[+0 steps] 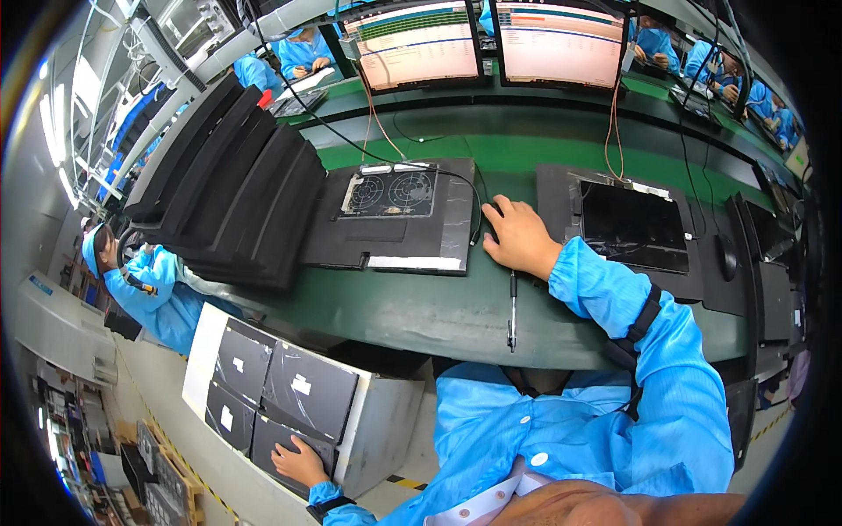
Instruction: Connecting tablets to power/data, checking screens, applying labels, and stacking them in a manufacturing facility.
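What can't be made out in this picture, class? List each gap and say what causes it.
Head view: whatever lies under the right grip, hidden by the hand itself.
Head view: part of the black packet under the left grip, covered by that hand.
Head view: the fine lines on the left monitor and right monitor, too small to read.
Head view: whatever stands directly behind the black stack, blocked by it.
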{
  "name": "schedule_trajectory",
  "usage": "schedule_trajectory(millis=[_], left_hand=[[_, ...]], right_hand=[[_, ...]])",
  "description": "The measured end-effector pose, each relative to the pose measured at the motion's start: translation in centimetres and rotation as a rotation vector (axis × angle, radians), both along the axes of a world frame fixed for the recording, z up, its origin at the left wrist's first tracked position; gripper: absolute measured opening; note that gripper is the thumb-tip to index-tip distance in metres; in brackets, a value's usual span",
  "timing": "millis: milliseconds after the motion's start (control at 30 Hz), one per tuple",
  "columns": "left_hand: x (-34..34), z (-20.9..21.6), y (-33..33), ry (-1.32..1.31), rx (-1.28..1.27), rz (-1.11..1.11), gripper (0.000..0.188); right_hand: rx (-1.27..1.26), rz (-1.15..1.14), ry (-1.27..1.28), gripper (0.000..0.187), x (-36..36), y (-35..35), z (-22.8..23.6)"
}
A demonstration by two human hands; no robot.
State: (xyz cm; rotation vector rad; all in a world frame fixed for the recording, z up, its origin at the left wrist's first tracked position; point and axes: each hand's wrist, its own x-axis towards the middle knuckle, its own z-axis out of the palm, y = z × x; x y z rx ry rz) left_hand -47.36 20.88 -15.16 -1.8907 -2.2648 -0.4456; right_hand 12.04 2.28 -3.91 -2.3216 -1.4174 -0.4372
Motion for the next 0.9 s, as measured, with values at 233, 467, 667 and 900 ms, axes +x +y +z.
schedule_trajectory(millis=[233,467,667,900], left_hand=[[0.0,-0.3,0.1,0.016,0.004,-0.003,0.061],[-0.6,-0.8,0.3,0.020,0.007,0.012,0.060],[-0.1,-0.3,0.2,0.020,-0.010,0.015,0.060],[-0.2,-0.4,0.2,0.024,-0.017,0.025,0.060]], right_hand=[[0.049,-0.137,-0.070,0.048,1.9,0.2,-0.7],[0.005,-0.140,0.049,0.050,1.5,0.1,0.2],[0.073,-0.097,0.060,0.049,2.1,0.1,-0.4],[0.077,-0.059,0.116,0.048,2.0,0.1,-0.2]])
